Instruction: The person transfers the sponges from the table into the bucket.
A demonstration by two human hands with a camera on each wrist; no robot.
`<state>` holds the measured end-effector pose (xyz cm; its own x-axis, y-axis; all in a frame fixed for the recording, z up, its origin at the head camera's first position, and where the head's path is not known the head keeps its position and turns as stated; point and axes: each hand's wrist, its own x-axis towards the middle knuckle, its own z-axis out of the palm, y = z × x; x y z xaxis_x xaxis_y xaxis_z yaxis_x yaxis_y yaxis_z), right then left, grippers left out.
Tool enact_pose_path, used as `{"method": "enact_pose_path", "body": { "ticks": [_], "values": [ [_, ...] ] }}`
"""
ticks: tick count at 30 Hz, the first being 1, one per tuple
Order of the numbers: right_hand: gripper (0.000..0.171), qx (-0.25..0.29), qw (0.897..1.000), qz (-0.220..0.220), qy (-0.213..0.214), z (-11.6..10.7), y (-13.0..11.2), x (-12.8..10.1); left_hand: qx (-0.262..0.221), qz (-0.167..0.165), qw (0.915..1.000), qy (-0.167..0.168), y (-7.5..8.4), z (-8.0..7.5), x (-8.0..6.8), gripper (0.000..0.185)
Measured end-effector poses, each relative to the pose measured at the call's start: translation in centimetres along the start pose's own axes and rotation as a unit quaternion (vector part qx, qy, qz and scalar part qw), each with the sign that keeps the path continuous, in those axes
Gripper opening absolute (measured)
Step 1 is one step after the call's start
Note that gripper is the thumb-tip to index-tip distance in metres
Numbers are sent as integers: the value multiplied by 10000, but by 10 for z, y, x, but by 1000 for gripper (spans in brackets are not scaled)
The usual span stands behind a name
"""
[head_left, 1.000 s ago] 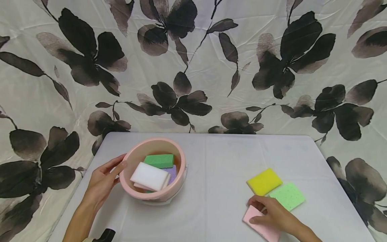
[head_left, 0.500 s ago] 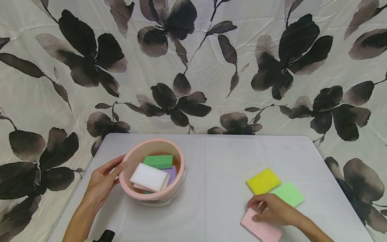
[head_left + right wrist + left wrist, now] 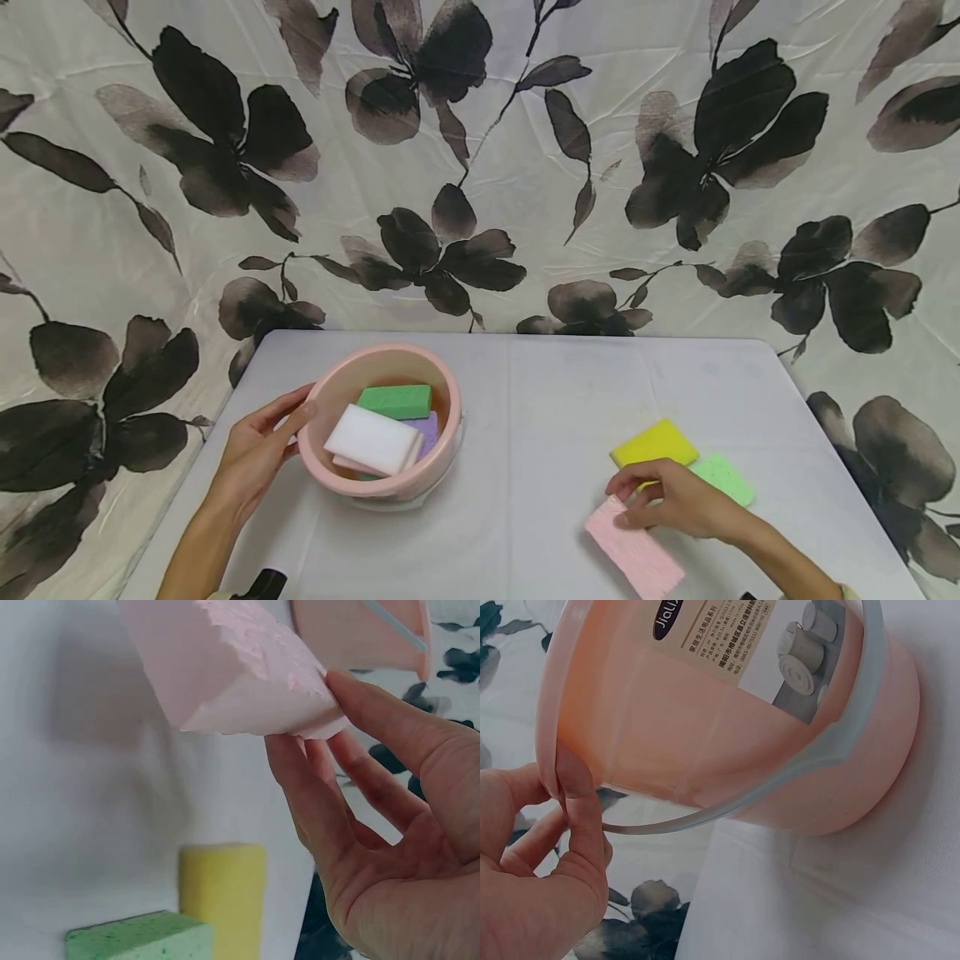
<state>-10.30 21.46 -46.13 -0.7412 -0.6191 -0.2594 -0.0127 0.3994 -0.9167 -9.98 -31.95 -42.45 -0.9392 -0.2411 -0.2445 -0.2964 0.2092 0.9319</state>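
Observation:
My left hand (image 3: 255, 454) pinches the rim of a pink bucket (image 3: 347, 379) at the left; in the left wrist view, thumb and fingers (image 3: 577, 802) grip that rim beside the pale handle (image 3: 780, 780). Inside the bucket lie a white sponge (image 3: 372, 439), a green sponge (image 3: 395, 402) and a purple one (image 3: 426, 431), with others partly hidden beneath. At the right, my right hand (image 3: 675, 500) pinches a pink sponge (image 3: 633, 546) by one end. The right wrist view shows this sponge (image 3: 240, 675) tilted and raised off the table.
A yellow sponge (image 3: 655, 446) and a light green sponge (image 3: 723, 479) lie side by side on the white table (image 3: 525, 400), behind my right hand. A floral cloth (image 3: 570, 183) hangs beyond the table's far edge.
My right hand has lifted the pink sponge and moved it slightly left and away from me. The left hand and bucket stay in place.

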Motion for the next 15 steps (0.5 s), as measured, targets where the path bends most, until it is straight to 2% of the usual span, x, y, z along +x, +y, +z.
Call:
{"method": "enact_pose_path", "body": {
  "ticks": [11, 15],
  "values": [
    [33, 422, 9989, -172, 52, -7, -23, 13, 34, 201, 9998, -24, 0, 0, -4, 71],
    [34, 329, 9993, -162, 101, -10, -34, 19, 47, 191, 9998, -18, 1, 0, -4, 72]
  ]
}}
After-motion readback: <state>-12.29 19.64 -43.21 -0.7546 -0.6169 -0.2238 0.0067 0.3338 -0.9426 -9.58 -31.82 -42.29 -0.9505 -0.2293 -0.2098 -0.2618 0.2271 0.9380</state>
